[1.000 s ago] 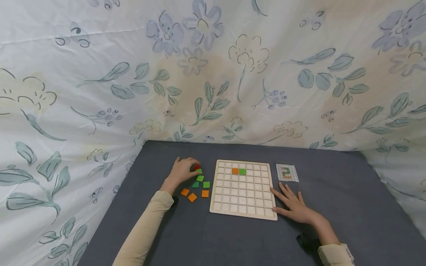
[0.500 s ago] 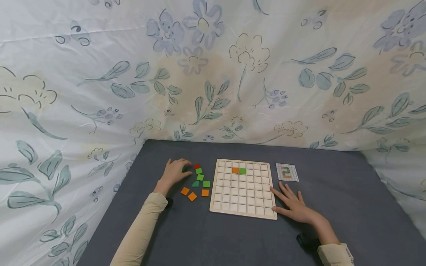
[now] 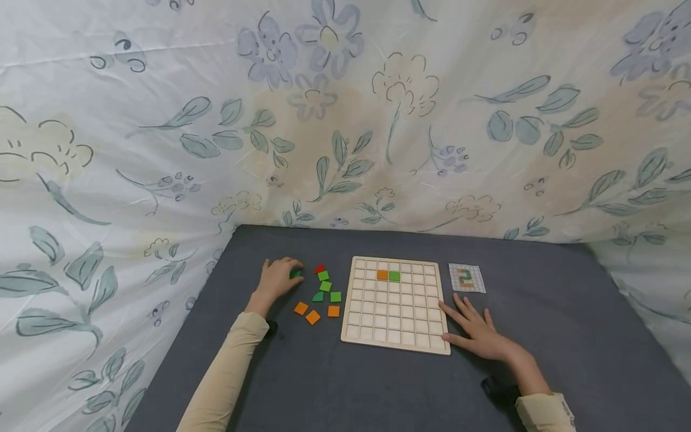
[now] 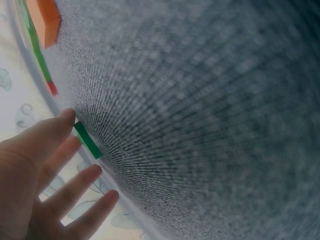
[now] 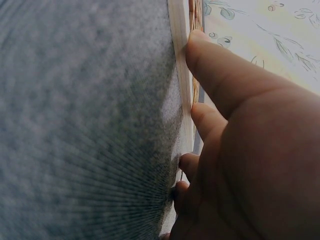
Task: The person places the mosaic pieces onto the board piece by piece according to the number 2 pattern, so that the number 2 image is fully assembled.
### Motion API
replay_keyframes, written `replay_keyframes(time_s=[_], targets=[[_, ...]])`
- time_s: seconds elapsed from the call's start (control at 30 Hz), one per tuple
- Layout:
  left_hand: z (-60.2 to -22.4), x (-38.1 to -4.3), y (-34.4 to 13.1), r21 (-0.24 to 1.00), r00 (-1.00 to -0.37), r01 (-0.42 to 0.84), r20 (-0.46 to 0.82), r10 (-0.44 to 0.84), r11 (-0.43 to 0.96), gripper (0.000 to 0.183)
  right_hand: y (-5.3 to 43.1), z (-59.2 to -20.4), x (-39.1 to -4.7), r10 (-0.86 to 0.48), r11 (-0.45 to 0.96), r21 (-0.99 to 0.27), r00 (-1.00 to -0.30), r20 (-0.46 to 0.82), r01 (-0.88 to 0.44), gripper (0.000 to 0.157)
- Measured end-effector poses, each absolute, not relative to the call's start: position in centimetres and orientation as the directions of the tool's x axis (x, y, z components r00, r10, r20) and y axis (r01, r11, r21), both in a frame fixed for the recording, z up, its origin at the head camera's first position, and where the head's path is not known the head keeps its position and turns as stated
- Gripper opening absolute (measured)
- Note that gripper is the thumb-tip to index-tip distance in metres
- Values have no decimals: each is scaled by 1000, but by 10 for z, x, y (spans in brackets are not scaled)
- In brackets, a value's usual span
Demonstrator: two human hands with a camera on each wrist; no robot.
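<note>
In the head view my left hand is at the far left of the tabletop, thumb and fingers spread about a green piece. From the left wrist, that green piece appears on the cloth by the tips of the thumb and index finger; firm contact cannot be made out. Right of this hand lie a red piece, several green pieces and several orange squares. My right hand has its fingers spread, with fingertips touching the right edge of a pale wooden grid board.
An orange square and a green square sit side by side in the board's upper cells. Beyond the board's upper right corner lies a small pattern card. Floral fabric hangs behind the dark cloth-covered table.
My left hand has moved leftward from the red and green pieces, uncovering them. A green piece now shows between its thumb and fingers. The right hand stays at the board's edge.
</note>
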State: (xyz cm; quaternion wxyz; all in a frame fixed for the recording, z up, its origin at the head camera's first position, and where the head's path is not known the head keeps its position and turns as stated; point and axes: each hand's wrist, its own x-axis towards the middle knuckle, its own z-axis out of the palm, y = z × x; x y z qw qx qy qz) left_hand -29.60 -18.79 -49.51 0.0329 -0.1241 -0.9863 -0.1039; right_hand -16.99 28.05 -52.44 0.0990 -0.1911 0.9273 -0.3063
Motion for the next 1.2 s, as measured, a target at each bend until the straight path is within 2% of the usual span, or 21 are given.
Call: replay_keyframes(time_s=[0.7,1.2], targets=[[-495,-296,-196,197,-984,174,79,161,965,39,282,-522,-170,-402,754,-588,-914,-59,-294,70],[-495,-291,-205,251,-992,117,70,102,961,29,279,-521,-169,-411,747,-595,-909,-65,-295,70]])
